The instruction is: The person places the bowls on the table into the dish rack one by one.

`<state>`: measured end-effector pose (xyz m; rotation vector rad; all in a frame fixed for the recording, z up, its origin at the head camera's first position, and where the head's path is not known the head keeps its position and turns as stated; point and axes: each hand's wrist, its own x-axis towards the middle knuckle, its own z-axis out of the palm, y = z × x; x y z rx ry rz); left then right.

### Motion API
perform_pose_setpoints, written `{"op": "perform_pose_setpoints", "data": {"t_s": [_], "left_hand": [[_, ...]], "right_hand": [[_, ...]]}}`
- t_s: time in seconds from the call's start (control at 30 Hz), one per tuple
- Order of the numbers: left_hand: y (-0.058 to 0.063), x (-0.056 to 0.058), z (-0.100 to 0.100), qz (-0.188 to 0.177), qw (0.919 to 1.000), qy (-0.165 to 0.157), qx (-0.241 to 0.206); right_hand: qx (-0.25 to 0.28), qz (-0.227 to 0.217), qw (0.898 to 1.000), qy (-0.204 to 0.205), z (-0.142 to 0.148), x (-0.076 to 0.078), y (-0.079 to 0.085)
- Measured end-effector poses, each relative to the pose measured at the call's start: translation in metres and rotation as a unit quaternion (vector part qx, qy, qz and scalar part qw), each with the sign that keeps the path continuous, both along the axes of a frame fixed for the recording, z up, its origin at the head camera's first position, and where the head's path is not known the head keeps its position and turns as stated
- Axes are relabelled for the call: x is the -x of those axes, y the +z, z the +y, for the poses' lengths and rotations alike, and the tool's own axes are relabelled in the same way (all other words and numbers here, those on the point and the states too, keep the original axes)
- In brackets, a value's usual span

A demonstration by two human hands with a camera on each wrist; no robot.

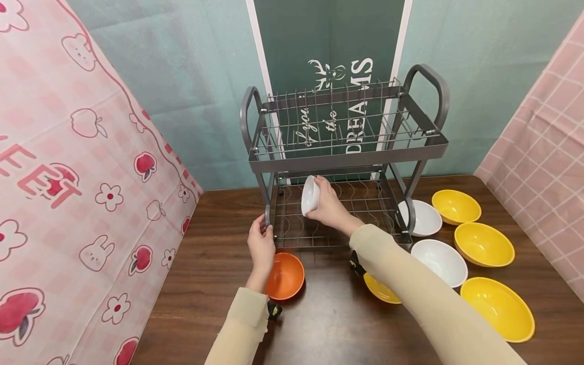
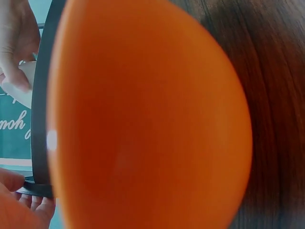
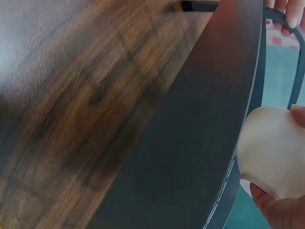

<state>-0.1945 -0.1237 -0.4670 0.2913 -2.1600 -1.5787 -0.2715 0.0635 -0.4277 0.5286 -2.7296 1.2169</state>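
A small white bowl [image 1: 311,196], tipped on its side, is held in my right hand [image 1: 329,205] over the lower shelf of a grey two-tier dish rack [image 1: 349,161]. The right wrist view shows the white bowl [image 3: 271,150] from its outside, thumb and fingers at its edge. My left hand [image 1: 262,246] grips the front left post of the rack near the lower shelf. Just below that hand an orange bowl [image 1: 288,276] sits on the table, and it fills most of the left wrist view.
Right of the rack stand two white bowls [image 1: 440,263] and several yellow bowls [image 1: 484,245]. Another yellow bowl [image 1: 382,290] is partly hidden under my right forearm. The wooden table [image 1: 328,329] meets a green cloth behind and patterned pink cloths at the sides.
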Motion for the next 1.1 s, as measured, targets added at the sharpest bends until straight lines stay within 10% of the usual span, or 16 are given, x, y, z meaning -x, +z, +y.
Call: {"op": "perform_pose_setpoints", "data": {"t_s": [1.1], "left_hand": [[-0.003,-0.001,0.001,0.007,0.9996,-0.008,0.026]], "right_hand": [[-0.072,-0.014,0.997,-0.026,-0.005,0.033,-0.001]]}}
